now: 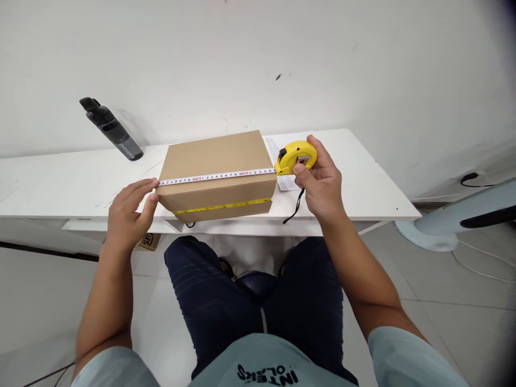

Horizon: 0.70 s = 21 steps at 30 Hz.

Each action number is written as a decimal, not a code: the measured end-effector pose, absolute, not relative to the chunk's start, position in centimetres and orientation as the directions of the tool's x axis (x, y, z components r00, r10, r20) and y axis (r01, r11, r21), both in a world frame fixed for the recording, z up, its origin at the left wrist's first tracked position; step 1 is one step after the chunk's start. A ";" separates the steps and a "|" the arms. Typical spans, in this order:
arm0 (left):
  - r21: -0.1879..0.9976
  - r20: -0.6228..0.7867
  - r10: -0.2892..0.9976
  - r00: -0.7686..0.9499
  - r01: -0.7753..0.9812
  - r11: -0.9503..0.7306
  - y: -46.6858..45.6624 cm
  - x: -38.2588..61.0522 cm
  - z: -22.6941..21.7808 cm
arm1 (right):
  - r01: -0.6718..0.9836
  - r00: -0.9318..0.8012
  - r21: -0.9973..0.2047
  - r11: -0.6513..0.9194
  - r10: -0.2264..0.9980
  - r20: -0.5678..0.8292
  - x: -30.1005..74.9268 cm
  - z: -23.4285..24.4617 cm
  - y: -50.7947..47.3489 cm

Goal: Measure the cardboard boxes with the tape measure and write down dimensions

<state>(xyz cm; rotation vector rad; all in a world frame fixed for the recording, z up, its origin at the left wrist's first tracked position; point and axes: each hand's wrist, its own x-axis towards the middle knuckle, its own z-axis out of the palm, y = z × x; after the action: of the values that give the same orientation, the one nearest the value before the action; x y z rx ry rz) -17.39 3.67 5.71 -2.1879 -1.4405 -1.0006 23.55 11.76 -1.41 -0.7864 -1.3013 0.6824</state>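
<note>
A brown cardboard box sits at the front edge of the white table, with a yellow strip along its front side. Across its top, near the front edge, lies the white blade of a tape measure. My left hand pinches the blade's end at the box's left corner. Just past the right corner, my right hand grips the yellow tape measure case between thumb and fingers. A black wrist strap dangles below the case.
A black bottle stands on the white table at the back left, by the wall. A printed paper lies partly under the tape case. Under the table is a small carton. A pale round-based stand is at the right.
</note>
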 end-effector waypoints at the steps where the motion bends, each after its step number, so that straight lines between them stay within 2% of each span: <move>1: 0.106 0.710 0.663 0.239 0.894 -0.436 3.7 -17.2 5.7 | -0.002 0.144 -0.818 0.575 0.810 0.569 23.5 -1.5 11.8; 7: 0.148 0.694 0.696 0.182 0.910 -0.386 3.7 -16.7 5.6 | -0.033 0.154 -0.830 0.557 0.824 0.546 23.3 -1.0 11.5; 12: 0.125 0.697 0.692 0.188 0.919 -0.375 3.5 -16.5 5.6 | -0.044 0.186 -0.868 0.495 0.857 0.480 23.1 -0.3 10.9; 21: 0.122 0.686 0.706 0.176 0.929 -0.350 3.4 -16.3 5.9 | -0.055 0.177 -0.870 0.490 0.862 0.474 23.3 -0.4 10.8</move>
<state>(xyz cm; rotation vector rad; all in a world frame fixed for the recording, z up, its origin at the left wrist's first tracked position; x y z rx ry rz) -16.26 3.43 5.91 -2.1342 -1.5554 -0.9630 23.27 10.85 -0.39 -0.8375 -1.2225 0.7701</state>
